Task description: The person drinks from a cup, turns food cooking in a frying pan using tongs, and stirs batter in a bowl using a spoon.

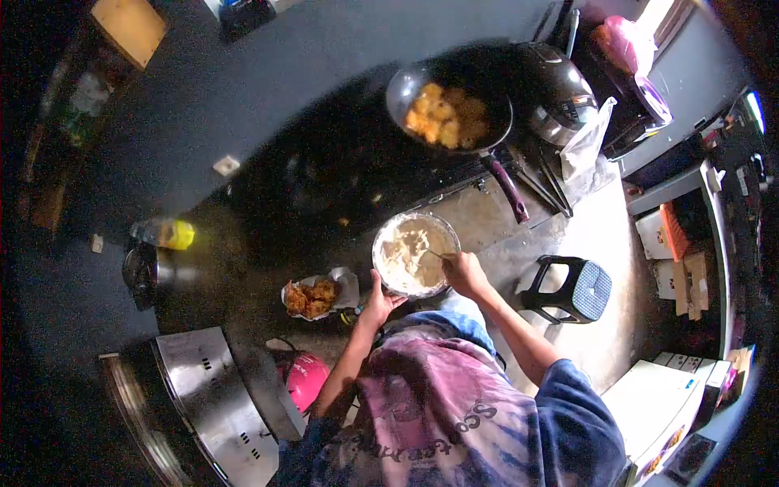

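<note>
A round bowl (pixel 416 254) of pale, thick batter is held in front of my body. My left hand (pixel 380 302) grips its lower left rim, thumb up along the side. At the right rim, my right hand (pixel 463 274) is closed around the handle of a thin utensil (pixel 436 256) whose far end is in the batter. Beyond the bowl, a dark pan (pixel 403 91) with a purple handle holds golden-brown pieces (pixel 441 116) frying. Left of the bowl, browned fried food (pixel 311 299) lies in a paper-lined container (pixel 346 286).
A black stool (pixel 578 290) stands on the floor at right. Behind the pan handle are tongs (pixel 550 185) and a rice cooker (pixel 561 96). A yellow-labelled bottle (pixel 172 234) lies at left, above a steel appliance (pixel 213 390). A pink object (pixel 305 380) is at lower left.
</note>
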Motion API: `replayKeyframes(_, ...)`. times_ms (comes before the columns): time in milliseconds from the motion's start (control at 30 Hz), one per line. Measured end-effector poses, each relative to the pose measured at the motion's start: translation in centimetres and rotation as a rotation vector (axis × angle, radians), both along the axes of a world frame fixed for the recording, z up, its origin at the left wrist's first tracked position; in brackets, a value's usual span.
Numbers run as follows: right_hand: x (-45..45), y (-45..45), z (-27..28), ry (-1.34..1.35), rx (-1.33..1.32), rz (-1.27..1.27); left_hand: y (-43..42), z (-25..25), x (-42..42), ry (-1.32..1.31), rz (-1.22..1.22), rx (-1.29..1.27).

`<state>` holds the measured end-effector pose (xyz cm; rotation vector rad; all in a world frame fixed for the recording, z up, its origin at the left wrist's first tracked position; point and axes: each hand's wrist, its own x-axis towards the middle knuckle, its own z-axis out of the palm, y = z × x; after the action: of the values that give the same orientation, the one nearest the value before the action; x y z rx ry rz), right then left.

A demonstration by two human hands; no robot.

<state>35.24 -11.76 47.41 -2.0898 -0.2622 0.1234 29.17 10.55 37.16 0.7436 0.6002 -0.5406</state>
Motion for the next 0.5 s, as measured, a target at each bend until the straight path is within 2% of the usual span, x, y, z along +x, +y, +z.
replayKeyframes(67, 0.1, 0.4, 1.1, -0.011, -0.544, 0.1, -0.2, 0.4, -0.1, -0.073, -0.009, 0.014)
replayKeyframes(100, -0.2, 0.7, -2.8, -0.007, -0.482, 0.061, -0.3, 0.2, 0.1, 0.004, 0.014, 0.022)
replayKeyframes(133, -0.5, 0.8, -5.6, -0.058, -0.503, 0.14, -0.2, 0.1, 0.1, 0.003, 0.008, 0.022)
replayKeyframes(267, -1.0, 0.0, -4.7, -0.008, -0.403, 0.245, -0.3, 0.8, 0.1, -0.002, -0.02, 0.005)
replayKeyframes(333, -0.5, -1.2, -0.9, 0.233, -0.22, 0.244, -0.4, 1.4, -0.2, 0.027, 0.007, 0.106)
replayKeyframes(367, -0.1, -1.9, 0.7, 0.344, -0.369, 0.213, -0.3, 1.2, -0.3, 0.042, 0.045, 0.097)
replayKeyframes(400, 0.0, -2.9, 2.9, 0.379, -0.331, 0.138, 0.1, 0.8, -0.8, 0.046, 0.046, 0.101)
replayKeyframes(433, 0.5, -5.1, 3.9, 0.465, -0.354, 0.238, 0.6, 0.4, -1.4, 0.072, 0.103, 0.085)
replayKeyframes(467, 0.6, -7.5, 6.4, 0.424, -0.268, 0.319, 0.6, 0.1, -1.4, 0.096, 0.162, 0.067)
replayKeyframes(500, 1.1, -10.7, 6.9, 0.442, -0.226, 0.414, 0.1, 2.7, -1.6, 0.166, 0.22, 0.208)
